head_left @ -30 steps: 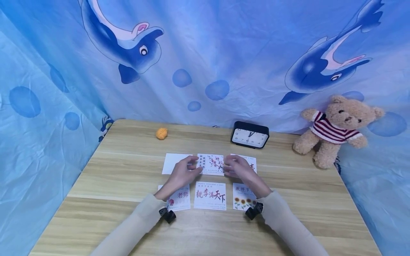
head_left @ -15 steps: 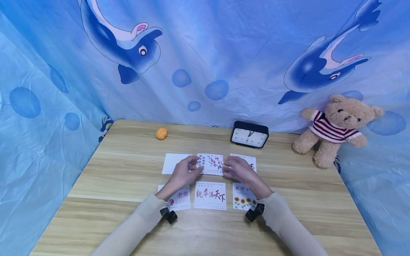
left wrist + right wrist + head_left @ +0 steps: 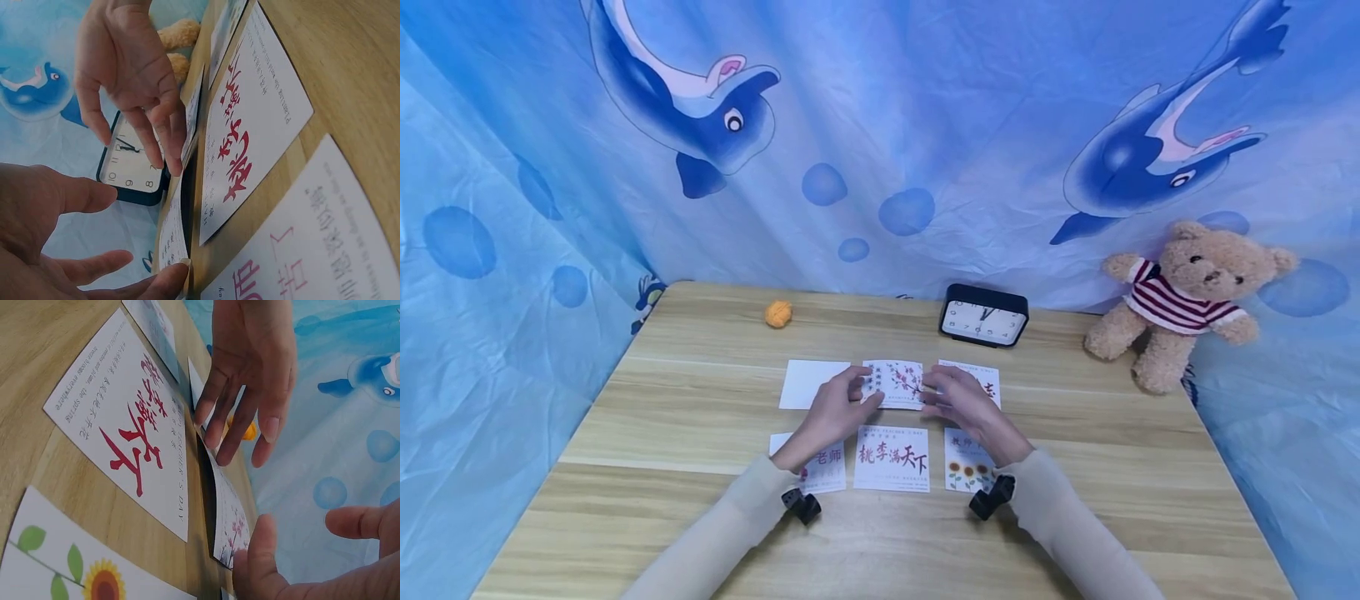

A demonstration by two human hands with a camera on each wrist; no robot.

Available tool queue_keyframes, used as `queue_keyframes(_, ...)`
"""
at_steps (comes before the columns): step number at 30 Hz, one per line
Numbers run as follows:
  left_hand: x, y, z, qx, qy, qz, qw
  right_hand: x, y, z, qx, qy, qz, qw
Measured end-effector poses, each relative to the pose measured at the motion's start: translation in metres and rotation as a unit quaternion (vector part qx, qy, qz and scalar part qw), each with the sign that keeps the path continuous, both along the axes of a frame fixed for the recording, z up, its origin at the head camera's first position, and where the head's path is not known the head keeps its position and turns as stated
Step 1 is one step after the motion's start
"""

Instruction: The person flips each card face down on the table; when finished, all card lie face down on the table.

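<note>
My left hand (image 3: 838,404) and right hand (image 3: 966,407) stand at the two ends of a white card printed with red plum blossoms (image 3: 897,383), in the middle of the back row. The fingers are loosely bent, with fingertips right at the card's short edges. In the right wrist view this blossom card (image 3: 230,522) looks bowed, with a dark shadow under its near edge. A blank white card (image 3: 805,383) lies left of it. Another card with red writing (image 3: 990,386) is at its right, partly hidden by the right hand.
In the front row lie a card with pink writing (image 3: 829,460), one with large red characters (image 3: 891,460) and a sunflower card (image 3: 968,473). Behind them are an orange yarn ball (image 3: 778,313), a black clock (image 3: 985,317) and a teddy bear (image 3: 1183,304), before a blue dolphin curtain (image 3: 1000,125).
My left hand has shifted slightly to the right, its thumb further over the blossom card's front edge. The card's left end moved in a little and it now bows. The right hand barely moved.
</note>
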State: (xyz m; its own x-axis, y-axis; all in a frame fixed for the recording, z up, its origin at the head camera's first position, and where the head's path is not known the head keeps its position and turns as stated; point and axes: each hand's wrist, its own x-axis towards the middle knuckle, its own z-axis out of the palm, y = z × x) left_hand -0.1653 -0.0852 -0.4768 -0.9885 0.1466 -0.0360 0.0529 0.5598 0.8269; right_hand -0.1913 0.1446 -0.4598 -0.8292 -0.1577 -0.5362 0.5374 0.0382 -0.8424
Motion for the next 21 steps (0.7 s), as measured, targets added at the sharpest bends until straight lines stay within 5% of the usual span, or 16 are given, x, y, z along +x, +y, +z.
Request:
queue_keyframes(11,0.001,-0.001,0.000,-0.006,-0.011,-0.001,0.9999,0.000,-0.011,-0.002,0.019,0.042,-0.008,0.9989)
queue_keyframes(21,0.002,-0.001,0.000,-0.008,-0.005,-0.003,0.9999,0.000,-0.016,0.001,0.024,0.017,-0.023,0.9993)
